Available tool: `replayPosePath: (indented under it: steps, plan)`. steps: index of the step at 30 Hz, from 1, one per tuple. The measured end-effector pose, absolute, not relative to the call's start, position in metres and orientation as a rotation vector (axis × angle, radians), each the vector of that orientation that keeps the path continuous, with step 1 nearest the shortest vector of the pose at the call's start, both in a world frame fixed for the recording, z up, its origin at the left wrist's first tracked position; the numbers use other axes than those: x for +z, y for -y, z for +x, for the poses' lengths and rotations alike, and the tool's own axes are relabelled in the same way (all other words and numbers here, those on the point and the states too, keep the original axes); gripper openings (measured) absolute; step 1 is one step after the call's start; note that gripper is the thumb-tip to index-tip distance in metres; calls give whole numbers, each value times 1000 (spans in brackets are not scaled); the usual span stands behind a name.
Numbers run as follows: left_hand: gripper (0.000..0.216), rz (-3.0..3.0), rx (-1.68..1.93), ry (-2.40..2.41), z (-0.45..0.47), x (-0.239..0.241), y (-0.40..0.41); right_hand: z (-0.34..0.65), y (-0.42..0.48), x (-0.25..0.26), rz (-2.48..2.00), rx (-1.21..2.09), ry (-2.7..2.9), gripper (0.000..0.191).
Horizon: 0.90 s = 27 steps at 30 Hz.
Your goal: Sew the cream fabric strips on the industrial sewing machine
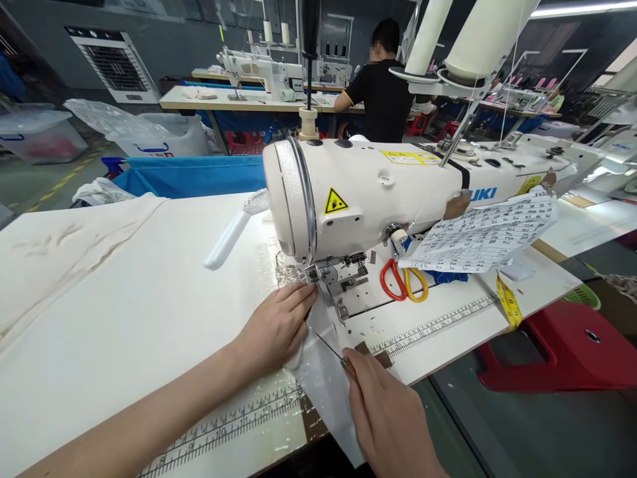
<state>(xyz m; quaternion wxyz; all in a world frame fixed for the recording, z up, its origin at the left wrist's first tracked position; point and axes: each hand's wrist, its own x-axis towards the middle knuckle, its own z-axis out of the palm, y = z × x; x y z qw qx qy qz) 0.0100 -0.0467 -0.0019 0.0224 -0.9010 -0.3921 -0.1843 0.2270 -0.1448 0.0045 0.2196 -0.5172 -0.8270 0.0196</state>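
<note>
A white sewing machine stands on the white table. My left hand lies flat on a piece of white fabric just left of the presser foot, fingertips close to the needle. My right hand is at the table's front edge, pinching a thin pointed metal tool with a brown handle, its tip aimed toward the needle area over the fabric.
Scissors with red and yellow handles lie under the machine arm, beside a printed paper sheet and a yellow tape measure. A red stool stands at right. A person in black sits at another machine behind. Cream cloth lies at left.
</note>
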Motion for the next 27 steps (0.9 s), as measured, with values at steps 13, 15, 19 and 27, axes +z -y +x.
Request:
replayPosePath:
  steps: [13,15,19,27]
  plan:
    - [47,-2677,-464,1286,24,3,60,220,133,13,-1462,-13,2272,34]
    - [48,-2662,-456,1268,23,2,63,220,132,13,-1473,-18,2280,34]
    - [49,-2644,-441,1249,24,1,66,218,132,15,-1482,-35,2304,34]
    - [48,-2706,-464,1264,24,3,72,213,129,15,-1478,30,2300,34]
